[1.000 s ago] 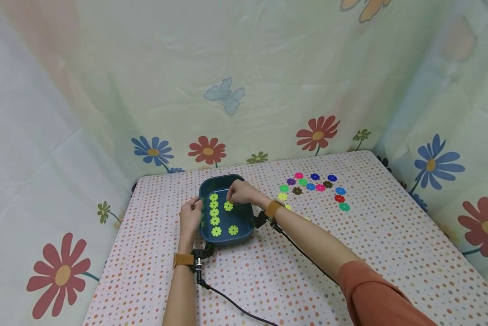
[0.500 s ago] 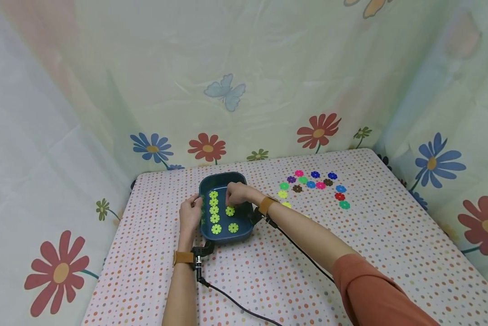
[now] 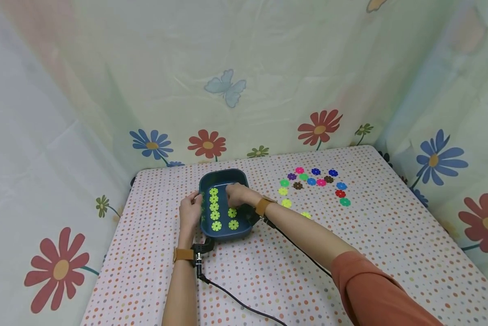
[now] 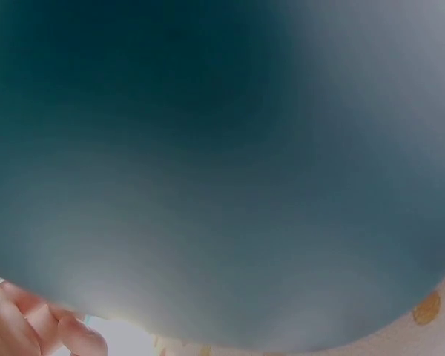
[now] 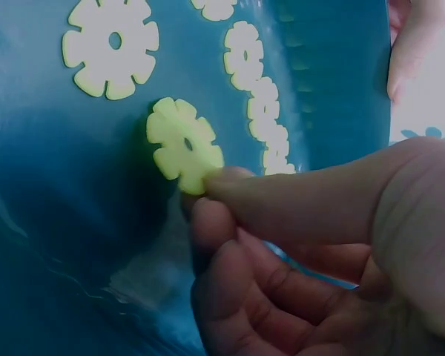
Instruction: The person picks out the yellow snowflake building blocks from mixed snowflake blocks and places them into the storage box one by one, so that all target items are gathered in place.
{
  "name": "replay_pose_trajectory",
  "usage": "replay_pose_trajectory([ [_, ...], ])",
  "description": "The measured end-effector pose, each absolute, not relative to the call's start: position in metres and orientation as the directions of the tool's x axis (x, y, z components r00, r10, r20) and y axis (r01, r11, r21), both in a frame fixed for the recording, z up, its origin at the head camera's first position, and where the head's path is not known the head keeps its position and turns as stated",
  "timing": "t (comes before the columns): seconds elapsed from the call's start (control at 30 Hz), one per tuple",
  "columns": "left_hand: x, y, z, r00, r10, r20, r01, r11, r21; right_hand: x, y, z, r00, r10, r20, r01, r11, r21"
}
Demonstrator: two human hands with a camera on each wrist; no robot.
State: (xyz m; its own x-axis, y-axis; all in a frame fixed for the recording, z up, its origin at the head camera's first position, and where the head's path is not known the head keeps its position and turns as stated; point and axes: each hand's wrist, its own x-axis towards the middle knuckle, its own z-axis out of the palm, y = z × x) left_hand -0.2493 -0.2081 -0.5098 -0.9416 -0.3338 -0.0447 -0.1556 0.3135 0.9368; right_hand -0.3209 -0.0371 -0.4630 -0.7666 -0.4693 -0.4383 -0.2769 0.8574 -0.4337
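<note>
In the head view, my left hand (image 3: pixel 190 210) grips the left rim of a dark blue rectangular tray (image 3: pixel 222 236). The left wrist view is mostly filled by the blurred blue tray wall (image 4: pixel 208 193), with a few fingers (image 4: pixel 81 340) at its lower left corner. Inside the tray, my right hand (image 3: pixel 241 195) pinches a yellow-green flower-shaped disc (image 5: pixel 179 137) by its edge between thumb and finger. It is tilted, just behind a single flat disc (image 5: pixel 96 50) of the same kind. A column of several matching discs (image 3: pixel 214 207) lies along the tray's left side.
Right of the tray, loose flower-shaped discs in pink (image 3: pixel 321 182), red (image 3: pixel 340 194), green (image 3: pixel 345 202), brown and blue lie scattered on the dotted tablecloth (image 3: pixel 309 280). A few yellow discs (image 3: pixel 286 203) lie closer to the right forearm. Cables trail from both wrist cameras.
My right hand has brought the pinched disc towards the tray's near end, closer to the single disc there. The left hand keeps its place at the rim.
</note>
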Motion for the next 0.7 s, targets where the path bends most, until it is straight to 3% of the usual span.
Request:
replay_pose_trajectory([
  [0.7, -0.2479, -0.2075, -0.5096, -0.943, -0.332, -0.036, -0.148, 0.318, 0.936, -0.3179, -0.0367, -0.4604, -0.783, -0.454, -0.426, -0.284, 0.869, -0.405],
])
